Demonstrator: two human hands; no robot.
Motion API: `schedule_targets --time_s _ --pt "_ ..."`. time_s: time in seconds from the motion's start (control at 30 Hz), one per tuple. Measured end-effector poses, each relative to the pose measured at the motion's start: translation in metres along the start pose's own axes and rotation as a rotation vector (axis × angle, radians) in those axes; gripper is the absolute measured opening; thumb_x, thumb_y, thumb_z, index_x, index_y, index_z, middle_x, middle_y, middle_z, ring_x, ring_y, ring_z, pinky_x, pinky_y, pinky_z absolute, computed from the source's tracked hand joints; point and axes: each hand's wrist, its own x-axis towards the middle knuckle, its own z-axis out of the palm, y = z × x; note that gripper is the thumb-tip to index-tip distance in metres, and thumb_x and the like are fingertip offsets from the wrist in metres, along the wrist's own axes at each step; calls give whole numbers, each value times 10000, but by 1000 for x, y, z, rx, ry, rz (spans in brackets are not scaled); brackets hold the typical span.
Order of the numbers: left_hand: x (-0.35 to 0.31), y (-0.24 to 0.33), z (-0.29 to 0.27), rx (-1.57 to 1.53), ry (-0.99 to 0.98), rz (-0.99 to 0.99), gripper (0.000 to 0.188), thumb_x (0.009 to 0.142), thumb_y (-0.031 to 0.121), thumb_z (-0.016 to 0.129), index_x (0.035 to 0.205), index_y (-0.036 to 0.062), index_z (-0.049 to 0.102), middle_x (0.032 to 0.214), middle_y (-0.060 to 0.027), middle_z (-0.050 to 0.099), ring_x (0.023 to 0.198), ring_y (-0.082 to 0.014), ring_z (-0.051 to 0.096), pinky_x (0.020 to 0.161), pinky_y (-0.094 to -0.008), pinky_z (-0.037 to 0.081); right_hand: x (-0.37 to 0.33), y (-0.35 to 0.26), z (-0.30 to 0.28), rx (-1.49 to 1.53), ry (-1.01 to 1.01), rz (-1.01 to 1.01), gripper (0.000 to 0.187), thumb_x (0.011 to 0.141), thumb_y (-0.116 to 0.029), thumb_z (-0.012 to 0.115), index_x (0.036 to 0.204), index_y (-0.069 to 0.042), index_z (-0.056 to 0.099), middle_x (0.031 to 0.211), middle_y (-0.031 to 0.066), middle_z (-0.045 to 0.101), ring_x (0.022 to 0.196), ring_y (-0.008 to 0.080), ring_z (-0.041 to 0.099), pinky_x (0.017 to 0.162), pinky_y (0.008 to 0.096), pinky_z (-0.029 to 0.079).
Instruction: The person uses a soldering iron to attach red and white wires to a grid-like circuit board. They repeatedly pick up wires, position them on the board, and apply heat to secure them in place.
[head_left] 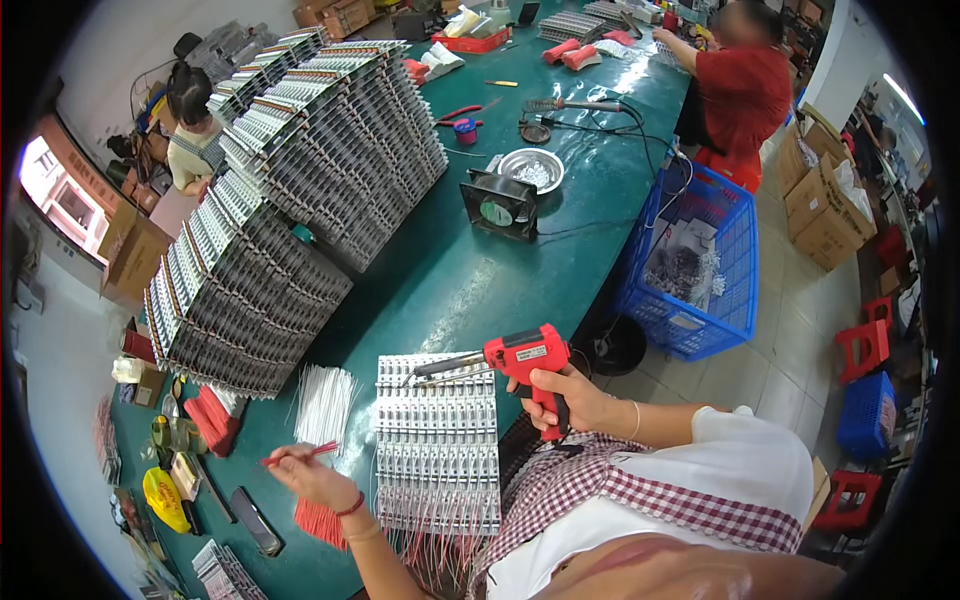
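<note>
My right hand [585,402] is wrapped round the grip of a red and black soldering gun [528,350]. The gun's metal tip reaches left over the upper rows of a panel of small circuit boards [437,425] lying at the table's near edge. Red and white wires hang from the panel's lowest rows. To the left of the panel, my left hand [318,480] pinches a few short red wires [326,448]. Beneath that hand lies a bundle of red wires [318,524], and just beyond it a spread bundle of white wires [326,400].
Tall stacks of board panels [330,150] fill the table's left side. A small black fan [500,205] and a metal bowl [531,172] stand farther back. A blue crate [735,270] sits right of the table. A phone [256,521] lies at left. Two other people work nearby.
</note>
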Motion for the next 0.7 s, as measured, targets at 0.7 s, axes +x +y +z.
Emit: schedule_targets --time_s 0.7 --pt "-25 -26 10 218 37 -72 245 1015 163 337 1163 9 456 811 -20 468 729 -106 468 632 -235 438 3 1 5 0 33 -19 290 932 -301 575 1058 -42 552 693 61 535 447 96 443 474 267 414"
